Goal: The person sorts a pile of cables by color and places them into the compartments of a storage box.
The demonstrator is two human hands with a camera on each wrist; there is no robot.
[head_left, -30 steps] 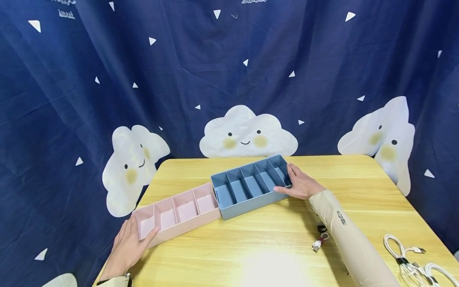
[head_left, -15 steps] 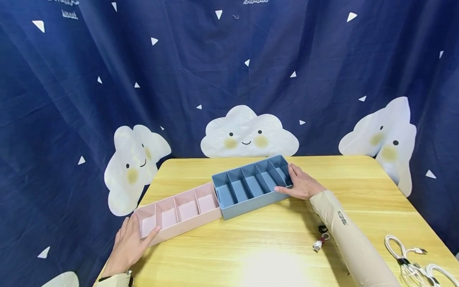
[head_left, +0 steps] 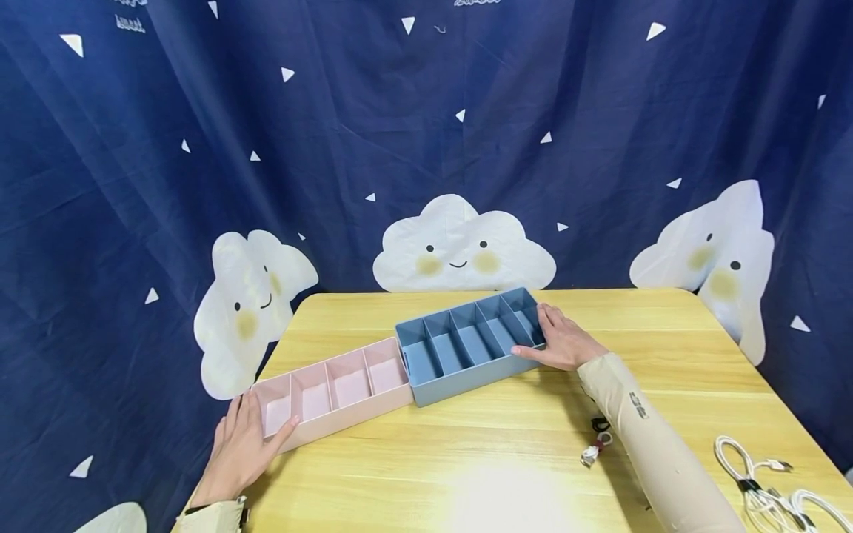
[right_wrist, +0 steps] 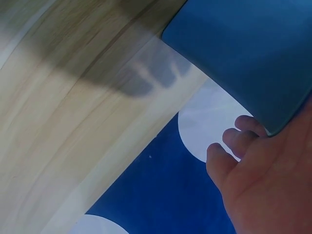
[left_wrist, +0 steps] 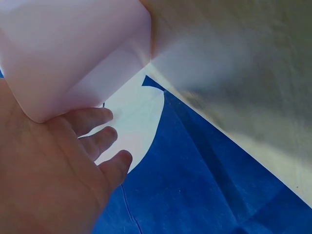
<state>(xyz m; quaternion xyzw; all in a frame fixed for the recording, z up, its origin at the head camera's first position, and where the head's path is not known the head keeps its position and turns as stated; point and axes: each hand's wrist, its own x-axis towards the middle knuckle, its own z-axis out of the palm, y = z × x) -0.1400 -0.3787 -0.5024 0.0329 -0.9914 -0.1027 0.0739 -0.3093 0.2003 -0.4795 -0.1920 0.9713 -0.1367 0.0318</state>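
Observation:
A pink divided box (head_left: 353,420) and a blue divided box (head_left: 476,379) stand end to end at an angle, their compartments bare. My left hand (head_left: 236,448) holds the pink box's left end, thumb along the near wall and fingers along the end. At the blue box's right end, my right hand (head_left: 566,344) has its thumb on the near wall and its fingers at the far corner. In the left wrist view, several fingertips extend past the pink box (left_wrist: 73,48). Similarly, fingertips show beyond the blue box (right_wrist: 243,48) in the right wrist view.
Bundled white cables (head_left: 760,505) lie at the right of the wooden table (head_left: 400,466). A short white cable (head_left: 589,453) and a small black item (head_left: 600,424) lie near my right forearm. Behind the table hangs a dark blue curtain (head_left: 333,74) with cloud shapes.

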